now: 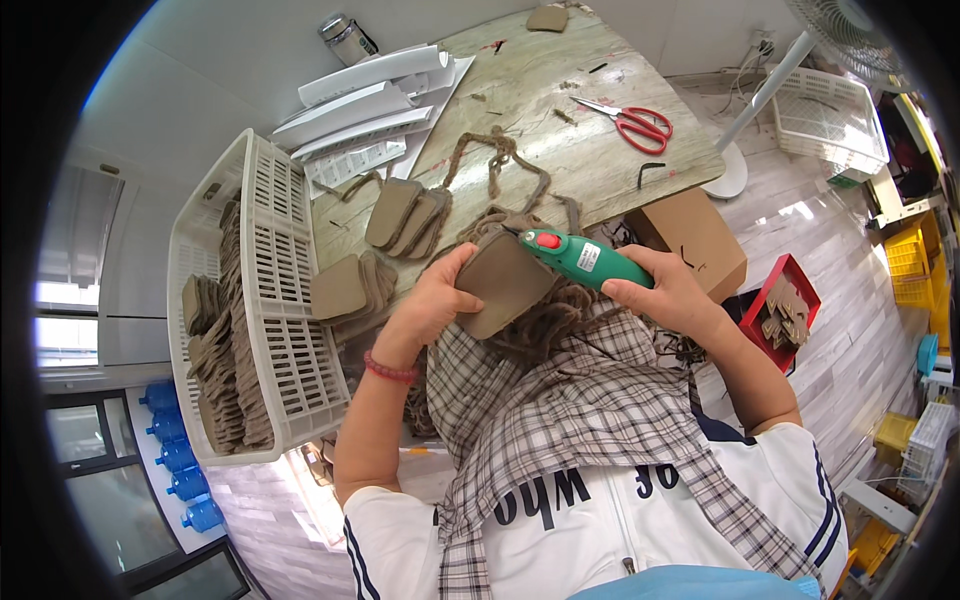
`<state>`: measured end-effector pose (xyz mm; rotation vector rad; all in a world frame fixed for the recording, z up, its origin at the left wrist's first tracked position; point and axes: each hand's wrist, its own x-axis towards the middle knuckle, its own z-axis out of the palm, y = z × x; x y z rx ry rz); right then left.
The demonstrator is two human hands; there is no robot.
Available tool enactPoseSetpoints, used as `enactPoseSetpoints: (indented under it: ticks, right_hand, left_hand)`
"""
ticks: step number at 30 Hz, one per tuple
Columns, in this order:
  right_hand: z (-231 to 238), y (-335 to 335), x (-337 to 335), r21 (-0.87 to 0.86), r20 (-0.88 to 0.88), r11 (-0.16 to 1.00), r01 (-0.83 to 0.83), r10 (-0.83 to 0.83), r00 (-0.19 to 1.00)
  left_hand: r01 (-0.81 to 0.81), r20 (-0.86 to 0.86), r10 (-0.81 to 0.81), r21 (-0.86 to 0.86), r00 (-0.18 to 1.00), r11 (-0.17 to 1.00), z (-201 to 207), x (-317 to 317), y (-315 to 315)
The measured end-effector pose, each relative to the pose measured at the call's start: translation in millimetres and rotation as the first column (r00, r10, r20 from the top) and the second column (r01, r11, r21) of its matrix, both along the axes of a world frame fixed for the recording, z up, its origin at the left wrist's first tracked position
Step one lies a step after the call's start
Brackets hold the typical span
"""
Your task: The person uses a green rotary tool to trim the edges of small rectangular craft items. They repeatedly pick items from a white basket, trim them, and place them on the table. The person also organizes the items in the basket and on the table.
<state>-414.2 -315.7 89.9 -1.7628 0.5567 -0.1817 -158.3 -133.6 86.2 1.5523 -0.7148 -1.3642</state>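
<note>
My left hand (pixel 430 300) grips a flat brown pad (pixel 506 284) with rounded corners by its left edge, thumb on top. In my right hand (pixel 668 292) is a green handheld power tool (pixel 610 270) with a red button. Its dark, narrow tip meets the pad's upper edge; whether it touches, I cannot tell. Below the pad, a bunch of brown strips (pixel 552 325) lies over my plaid apron (pixel 570 415). Similar pads lie in a small stack (pixel 345 288) by the table's near edge and in another stack (pixel 400 215) farther back.
A white plastic basket (pixel 300 345) packed with brown pads stands at left. Across the table (pixel 600 75) lie red-handled scissors (pixel 640 128), papers (pixel 370 110) and a looped brown strip (pixel 490 145). At right are a cardboard box (pixel 700 235), a red tray (pixel 815 300) of scraps and a fan (pixel 775 85).
</note>
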Motion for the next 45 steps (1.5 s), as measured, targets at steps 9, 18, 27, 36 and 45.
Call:
enactPoseSetpoints:
  ticks: [9,18,27,36,45]
  right_hand:
    - [-2.5,-9.5,-5.7,0.073,-0.051,0.995,-0.071,0.075,0.996]
    - [-7.2,-5.6,-1.4,0.167,0.017,0.981,-0.094,0.093,0.996]
    - [-7.0,-4.8,-0.3,0.176,0.012,0.978,-0.11,0.109,0.994]
    - [3.1,-14.3,-1.0,-0.121,-0.03,0.969,-0.214,0.212,0.977]
    - [0.7,-10.5,11.7,-0.184,0.057,0.954,-0.236,0.25,0.967]
  left_hand:
    - [-0.303,0.101,0.309,-0.07,0.946,0.95,11.1,17.5,15.4]
    - [-0.485,-0.095,0.475,-0.173,0.875,0.857,6.2,17.1,20.9]
    - [-0.432,-0.047,0.43,-0.16,0.902,0.888,7.0,15.2,20.3]
    - [-0.275,0.109,0.282,-0.075,0.953,0.959,18.7,14.0,14.6]
    - [-0.128,0.171,0.135,-0.051,0.976,0.99,22.9,4.8,1.1]
